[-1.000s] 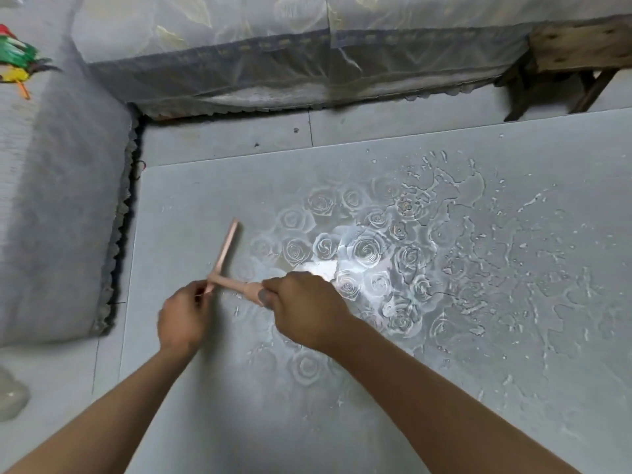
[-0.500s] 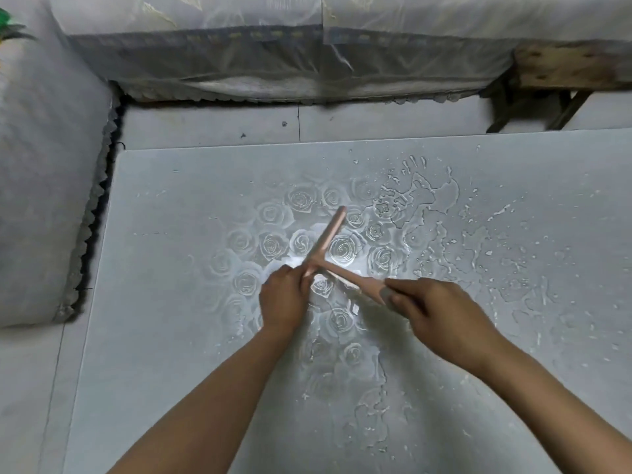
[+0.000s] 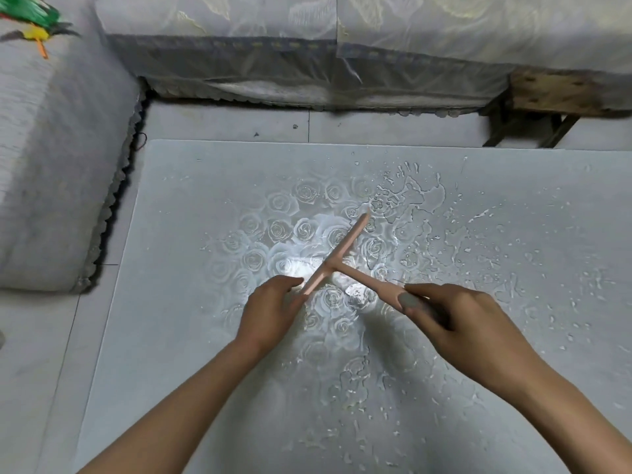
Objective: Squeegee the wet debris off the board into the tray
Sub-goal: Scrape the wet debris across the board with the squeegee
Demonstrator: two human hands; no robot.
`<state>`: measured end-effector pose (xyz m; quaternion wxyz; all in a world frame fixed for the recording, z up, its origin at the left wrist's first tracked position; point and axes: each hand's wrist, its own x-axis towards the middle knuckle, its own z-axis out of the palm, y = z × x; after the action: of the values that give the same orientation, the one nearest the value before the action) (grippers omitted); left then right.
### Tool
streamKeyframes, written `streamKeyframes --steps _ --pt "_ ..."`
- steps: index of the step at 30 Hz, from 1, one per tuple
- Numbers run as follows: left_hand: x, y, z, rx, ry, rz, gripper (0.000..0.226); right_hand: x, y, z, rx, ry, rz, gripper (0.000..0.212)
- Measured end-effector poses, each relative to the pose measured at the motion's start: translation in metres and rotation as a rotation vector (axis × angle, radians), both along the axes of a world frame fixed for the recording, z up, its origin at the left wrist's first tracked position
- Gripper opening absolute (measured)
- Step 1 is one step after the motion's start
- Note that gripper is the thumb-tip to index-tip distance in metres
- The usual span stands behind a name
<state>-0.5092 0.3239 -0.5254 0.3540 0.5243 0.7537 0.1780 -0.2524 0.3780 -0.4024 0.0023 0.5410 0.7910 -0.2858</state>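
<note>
Pale floor tiles (image 3: 222, 121) carry a large grey board (image 3: 191, 206) that lies flat and fills most of the view; a pattern of roses shows at its middle, under a bright glare. Wet debris (image 3: 420, 196), in beads and ragged puddles, spreads over the board's right half and down toward its near edge; the left part looks mostly dry. On the rose pattern rests a pink T-shaped squeegee (image 3: 345, 248), its blade running aslant from the near left to the far right, its handle reaching toward the near right. The right hand (image 3: 461, 323) is curled round the end of the handle, with one finger laid along it; the left hand (image 3: 270, 316) pinches the near end of the blade, though its fingertips are mostly hidden under the hand. Beyond the board hangs a sheer patterned cloth (image 3: 307, 46); a wooden stool (image 3: 561, 90) stands at the far right; a grey cushion (image 3: 51, 165) lies at the left.
</note>
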Motion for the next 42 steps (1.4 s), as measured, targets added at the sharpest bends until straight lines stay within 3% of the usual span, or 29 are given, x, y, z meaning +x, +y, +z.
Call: streamKeyframes --steps 4,8,12,16,18,22,28,30,32,35,42 --pt "-0.023 -0.037 0.010 -0.101 0.023 0.104 0.035 -0.015 -0.014 0.006 0.060 -0.085 0.016 0.029" --pt "-0.048 -0.076 0.012 -0.187 0.038 0.202 0.039 -0.043 -0.033 0.005 0.022 0.021 0.092 0.031" --pt "-0.074 -0.110 0.003 -0.307 0.102 0.272 0.044 -0.100 -0.059 -0.026 -0.044 0.024 0.307 0.028" --pt "-0.099 -0.133 -0.013 -0.385 0.170 0.286 0.023 -0.172 -0.077 -0.059 -0.054 -0.040 0.513 0.032" --pt "-0.111 -0.142 -0.023 -0.427 0.187 0.299 0.028 -0.191 -0.076 -0.069 -0.021 -0.090 0.573 0.034" --pt "-0.127 -0.159 -0.034 -0.445 0.204 0.266 0.052 -0.165 -0.061 -0.072 -0.061 -0.192 0.562 0.042" --pt "-0.140 -0.174 -0.037 -0.457 0.193 0.213 0.038 -0.082 -0.050 -0.028 -0.032 -0.386 0.425 0.043" --pt "-0.145 -0.180 -0.038 -0.474 0.183 0.198 0.037 -0.084 -0.056 -0.013 0.050 -0.418 0.477 0.060" --pt "-0.150 -0.188 -0.038 -0.462 0.178 0.195 0.039 -0.103 -0.067 0.001 0.042 -0.419 0.524 0.066" --pt "-0.157 -0.202 -0.034 -0.472 0.184 0.208 0.048 -0.154 -0.089 0.007 -0.048 -0.360 0.610 0.057" --pt "-0.195 -0.237 -0.031 -0.408 0.194 0.353 0.046 -0.298 -0.146 -0.044 -0.140 -0.241 0.763 0.056"
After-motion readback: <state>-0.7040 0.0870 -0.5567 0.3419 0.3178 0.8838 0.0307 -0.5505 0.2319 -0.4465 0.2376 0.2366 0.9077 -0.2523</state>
